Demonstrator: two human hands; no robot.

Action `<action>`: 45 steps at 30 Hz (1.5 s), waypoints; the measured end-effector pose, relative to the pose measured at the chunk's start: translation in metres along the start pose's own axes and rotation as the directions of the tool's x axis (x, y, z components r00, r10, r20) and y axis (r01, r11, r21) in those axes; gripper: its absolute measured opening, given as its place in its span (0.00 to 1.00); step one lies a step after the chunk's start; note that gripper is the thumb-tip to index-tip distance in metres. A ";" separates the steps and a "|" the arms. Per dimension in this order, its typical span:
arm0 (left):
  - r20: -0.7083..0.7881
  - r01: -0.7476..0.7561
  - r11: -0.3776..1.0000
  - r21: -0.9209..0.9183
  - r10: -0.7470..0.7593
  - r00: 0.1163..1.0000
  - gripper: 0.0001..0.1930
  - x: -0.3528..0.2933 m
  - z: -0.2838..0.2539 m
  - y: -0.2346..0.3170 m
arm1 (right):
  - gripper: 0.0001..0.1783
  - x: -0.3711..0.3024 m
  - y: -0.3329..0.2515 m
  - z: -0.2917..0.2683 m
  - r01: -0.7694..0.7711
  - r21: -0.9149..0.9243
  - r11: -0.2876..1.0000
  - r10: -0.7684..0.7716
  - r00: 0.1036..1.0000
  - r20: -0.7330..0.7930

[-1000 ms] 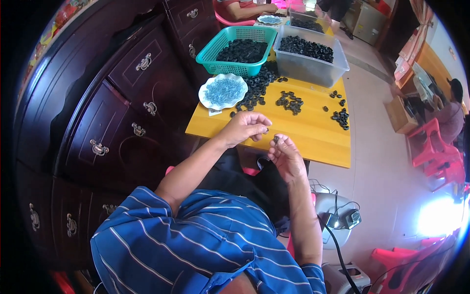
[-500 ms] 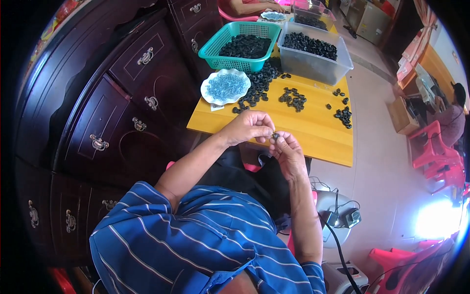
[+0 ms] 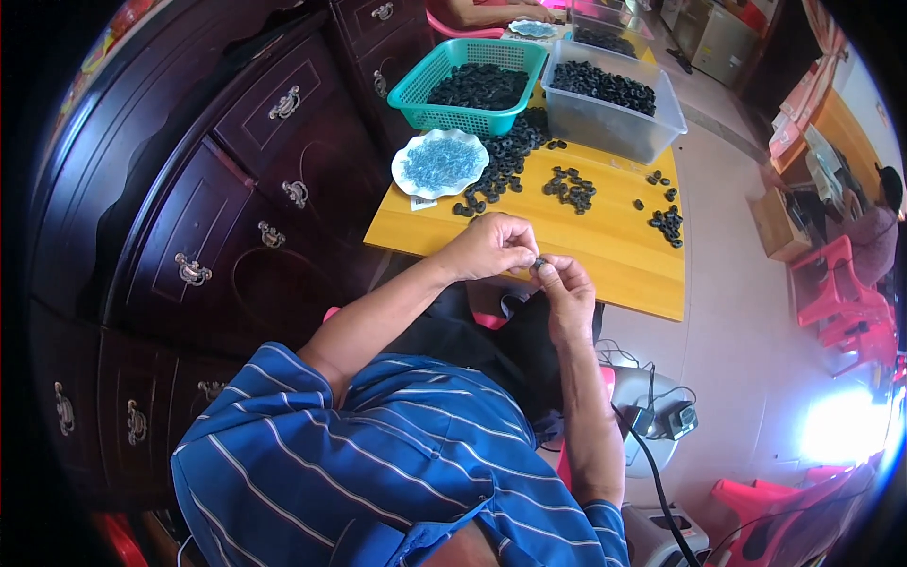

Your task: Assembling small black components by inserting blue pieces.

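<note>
A small black ring-shaped part [image 3: 539, 265] is pinched between the thumb and fingers of my right hand [image 3: 569, 295], just over the table's near edge. My left hand [image 3: 491, 248] meets it from the left, thumb and forefinger pressed together at the part. Whatever those left fingertips hold is too small to make out. Beyond my left hand stands a white scalloped plate [image 3: 401, 175] heaped with tiny clear-blue pieces [image 3: 440, 164]. Loose black parts [image 3: 570, 191] like the held one lie in a small group past my hands, with a bigger pile [image 3: 505, 161] beside the plate.
At the table's [image 3: 614, 255] far side stand a green basket [image 3: 463, 117] and a clear plastic bin [image 3: 614, 132], both full of black parts. More parts [image 3: 667, 225] lie near the right edge. Dark drawers [image 3: 255, 142] rise at the left. Another person's arm [image 3: 496, 13] shows beyond.
Both hands have shifted slightly to the right, still together at the black part. The right fingers have turned a little around it.
</note>
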State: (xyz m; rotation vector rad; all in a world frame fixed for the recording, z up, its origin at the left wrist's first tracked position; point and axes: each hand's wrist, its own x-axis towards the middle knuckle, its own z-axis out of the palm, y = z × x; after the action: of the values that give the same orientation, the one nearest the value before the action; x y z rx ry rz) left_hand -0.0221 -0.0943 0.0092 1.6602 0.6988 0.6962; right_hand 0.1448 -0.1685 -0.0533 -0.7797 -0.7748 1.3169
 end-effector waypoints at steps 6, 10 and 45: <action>0.034 -0.067 0.987 0.144 0.062 0.997 0.02 0.004 -0.004 -0.004 | 0.05 0.000 0.000 0.002 0.017 -0.077 0.997 -0.020 0.999 -0.034; 0.025 -0.080 0.977 0.199 0.077 0.997 0.04 0.003 -0.006 -0.002 | 0.06 0.003 -0.001 -0.002 -0.025 -0.079 0.997 0.024 1.000 -0.009; 0.037 -0.367 0.455 0.811 0.587 0.809 0.12 0.003 0.029 0.002 | 0.07 0.007 0.000 -0.013 -0.312 0.385 0.869 0.302 0.949 0.087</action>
State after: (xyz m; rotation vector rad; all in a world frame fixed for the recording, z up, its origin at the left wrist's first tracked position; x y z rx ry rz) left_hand 0.0025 -0.1106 0.0064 2.7217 0.7695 1.1247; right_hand 0.1563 -0.1623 -0.0592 -0.5739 -0.3860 1.7075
